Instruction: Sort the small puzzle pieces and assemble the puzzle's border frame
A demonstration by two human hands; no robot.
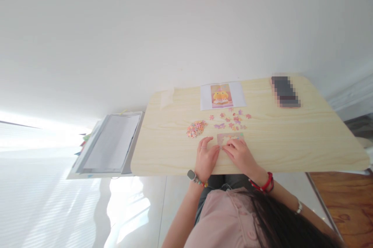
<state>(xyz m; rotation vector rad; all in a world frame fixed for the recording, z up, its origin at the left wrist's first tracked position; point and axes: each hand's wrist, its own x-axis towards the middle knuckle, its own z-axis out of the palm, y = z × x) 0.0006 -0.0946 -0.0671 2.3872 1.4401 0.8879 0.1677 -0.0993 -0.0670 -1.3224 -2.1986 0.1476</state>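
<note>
- A partly assembled puzzle panel (229,138) lies flat on the worktop (305,139), near its front edge, directly at the fingertips of both hands.
- The right hand (240,153) rests at the panel's 6 o'clock edge, fingers bent down onto it; whether a piece is pinched between them cannot be told.
- The left hand (206,157) lies at about 8 o'clock from the panel, fingers loosely spread and flat on the worktop, its fingertips just beside the panel's left edge, with nothing visibly held.
- Loose puzzle pieces (231,120) are scattered at the panel's 12 o'clock, near it.
- A heap of pieces (196,128) sits at about 10 o'clock, near the left hand.
- A reference picture (222,96) lies further off at 12 o'clock.
- A blurred dark object (284,91) lies at 2 o'clock, well apart.
- A stack of papers (112,141) sits off the worktop's left end.
</note>
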